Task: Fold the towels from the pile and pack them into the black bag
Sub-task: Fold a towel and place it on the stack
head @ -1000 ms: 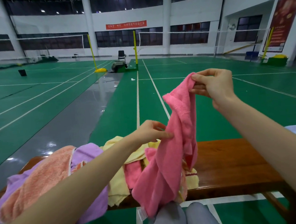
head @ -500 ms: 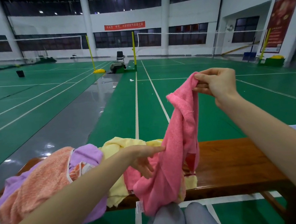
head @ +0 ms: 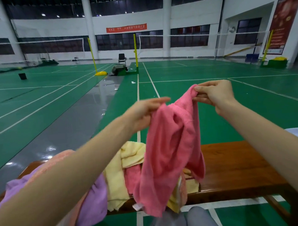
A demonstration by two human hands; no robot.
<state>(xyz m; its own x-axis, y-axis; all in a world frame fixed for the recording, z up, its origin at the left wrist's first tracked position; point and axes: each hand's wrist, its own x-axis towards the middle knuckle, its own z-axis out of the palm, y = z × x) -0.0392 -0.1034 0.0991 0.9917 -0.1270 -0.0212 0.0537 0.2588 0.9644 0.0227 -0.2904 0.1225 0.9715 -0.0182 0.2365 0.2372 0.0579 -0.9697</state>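
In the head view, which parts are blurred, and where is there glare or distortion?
Head view: the left hand and its forearm are smeared by motion blur; the right hand and the pink towel are sharper. Ceiling lights make glare on the grey floor strip. The wide-angle lens bends the pillars and walls near the edges.

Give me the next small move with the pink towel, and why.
Probably draw the hands apart along the top edge until it pulls straight. The right hand pinches one end of the pink towel, the left hand grips it close by, and the cloth hangs bunched and twisted above the pile on the bench, too crumpled to fold.
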